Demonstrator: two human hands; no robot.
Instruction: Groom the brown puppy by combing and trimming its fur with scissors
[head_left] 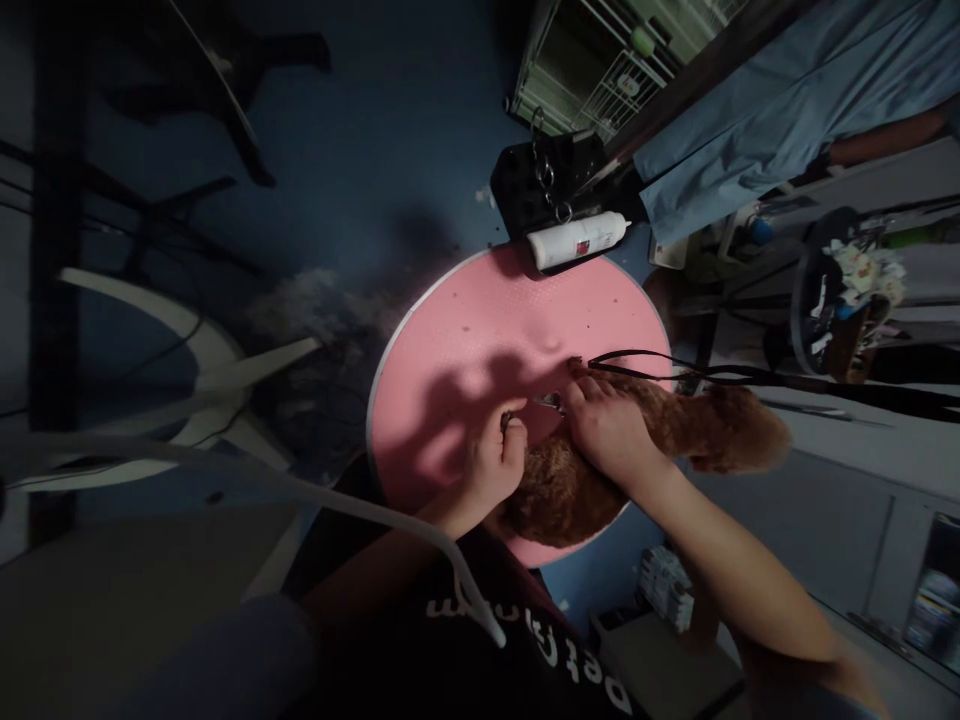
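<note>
A brown curly-coated dog (559, 490) is on the round pink tabletop (420, 370), its head (739, 430) toward the right. My left hand (499, 460) is closed beside the dog's rear. Between its thumb and fingers shows a small dark end that looks like the dog's paw (507, 421). My right hand (607, 425) lies over the dog's side with its fingers curled. From its fingertips a small shiny metal tool (550, 401), seemingly nail clippers, points toward my left hand. Its handles are hidden in my grip.
Black straps (705, 372) run from the dog to the right. A white bottle (577, 242) lies on a black holder (517, 185) at the table's far edge. A person in a blue garment (780, 110) is at upper right. A grey hose (360, 505) crosses in front, and a white chair base (217, 380) stands left.
</note>
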